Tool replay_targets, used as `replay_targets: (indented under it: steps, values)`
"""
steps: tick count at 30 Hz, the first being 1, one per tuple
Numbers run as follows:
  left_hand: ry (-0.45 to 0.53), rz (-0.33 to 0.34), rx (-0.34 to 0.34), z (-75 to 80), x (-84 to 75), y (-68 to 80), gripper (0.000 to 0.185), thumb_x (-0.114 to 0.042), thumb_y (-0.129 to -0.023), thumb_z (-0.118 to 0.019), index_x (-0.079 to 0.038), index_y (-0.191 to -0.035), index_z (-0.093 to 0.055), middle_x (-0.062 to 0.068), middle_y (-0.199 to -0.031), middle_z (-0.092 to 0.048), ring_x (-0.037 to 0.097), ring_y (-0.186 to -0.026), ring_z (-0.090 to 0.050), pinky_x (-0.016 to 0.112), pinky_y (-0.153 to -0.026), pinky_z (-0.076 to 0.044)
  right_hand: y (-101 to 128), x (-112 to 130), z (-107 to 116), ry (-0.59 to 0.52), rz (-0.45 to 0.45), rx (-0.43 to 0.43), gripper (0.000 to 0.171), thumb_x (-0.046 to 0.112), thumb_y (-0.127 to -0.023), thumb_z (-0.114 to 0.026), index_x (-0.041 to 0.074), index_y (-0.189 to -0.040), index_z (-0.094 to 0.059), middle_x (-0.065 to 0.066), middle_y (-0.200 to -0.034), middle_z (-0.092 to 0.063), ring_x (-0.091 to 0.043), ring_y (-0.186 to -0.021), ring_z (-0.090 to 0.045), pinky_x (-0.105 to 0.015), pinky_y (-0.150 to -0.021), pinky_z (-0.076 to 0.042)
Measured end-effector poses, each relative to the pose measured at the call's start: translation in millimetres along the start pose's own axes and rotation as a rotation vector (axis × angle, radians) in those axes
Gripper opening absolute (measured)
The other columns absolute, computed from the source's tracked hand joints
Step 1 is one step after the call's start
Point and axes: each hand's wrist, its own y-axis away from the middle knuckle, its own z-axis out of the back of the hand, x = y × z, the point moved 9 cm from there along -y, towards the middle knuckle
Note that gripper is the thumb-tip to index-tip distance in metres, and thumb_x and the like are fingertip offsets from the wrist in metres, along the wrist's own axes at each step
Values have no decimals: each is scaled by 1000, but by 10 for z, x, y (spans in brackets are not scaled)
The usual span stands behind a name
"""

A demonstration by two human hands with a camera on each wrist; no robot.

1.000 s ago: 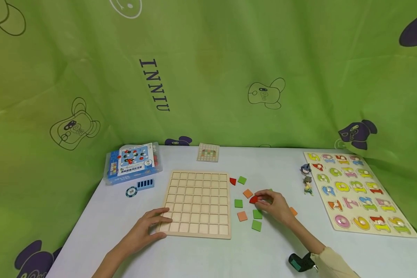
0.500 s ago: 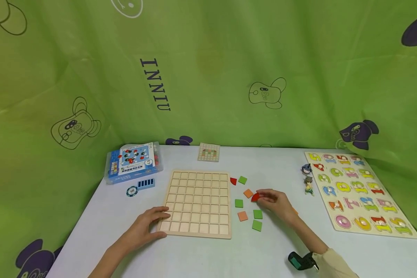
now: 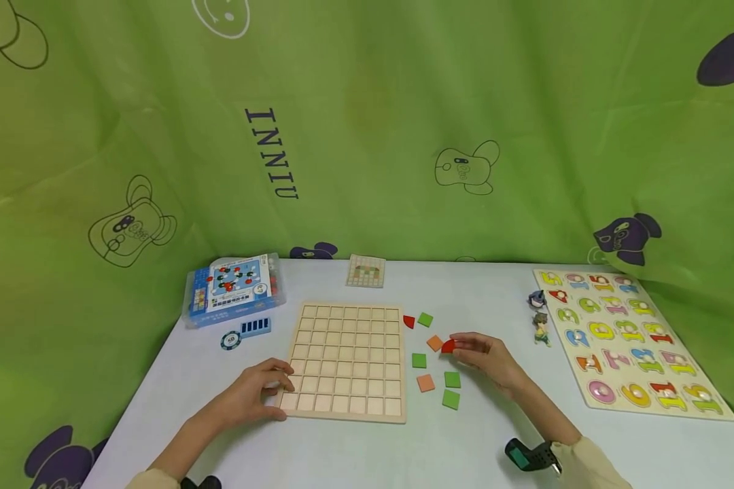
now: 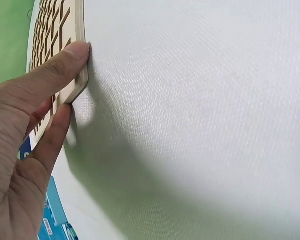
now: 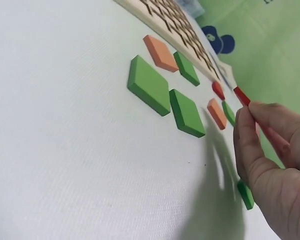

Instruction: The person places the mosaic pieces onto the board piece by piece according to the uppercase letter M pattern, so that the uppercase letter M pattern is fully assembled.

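Observation:
A square wooden grid board lies on the white table. My left hand holds its near left corner, with the thumb on the near edge and the fingers at the left side. Right of the board, my right hand pinches a red quarter-circle tile between thumb and fingertips. In the right wrist view this red tile is held up edge-on. Several green square tiles and orange square tiles lie about that hand. Another red quarter-circle tile lies beside the board's right edge.
Behind the board lies a pattern card. At the back left are a plastic box, a blue piece and a round chip. Two small figurines and a number puzzle board occupy the right side.
The right hand has lifted and turned the red tile slightly. The left hand has shifted a little to the left at the board's corner. The view has tilted slightly.

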Motion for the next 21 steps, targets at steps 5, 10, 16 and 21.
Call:
replay_targets:
  steps: [5, 10, 16, 21]
  values:
    - [39, 65, 27, -13, 73, -7, 33, -17, -67, -87, -15, -93, -67, 11, -120, -54, 32, -107, -55, 23, -80, -54, -34, -14, -34, -74, -8, 42, 47, 7, -91, -65, -10, -131, -48, -6, -110, -60, -15, -99, -60, -28, -88, -52]
    - [73, 109, 31, -9, 112, -16, 32, -15, -66, -88, -15, -91, -67, 10, -120, -54, 33, -107, -55, 23, -80, -54, -80, -26, -51, -76, -11, 48, 48, 8, -91, -65, -9, -132, -49, -5, -111, -61, -14, -100, -60, -28, -89, -52]
    - [84, 125, 25, -3, 119, -15, 32, -14, -65, -88, -14, -89, -67, 10, -119, -55, 33, -106, -55, 22, -78, -54, -135, -4, -109, -39, -1, 29, 50, 11, -90, -67, -7, -133, -49, -9, -117, -60, -13, -102, -59, -27, -89, -52]
    - [99, 134, 24, -2, 112, -17, 32, -13, -65, -88, -13, -89, -67, 11, -120, -54, 33, -107, -55, 21, -80, -54, -189, 39, -185, -38, 20, 28, 48, 12, -90, -67, -6, -131, -51, -11, -115, -61, -14, -100, -60, -28, -89, -52]
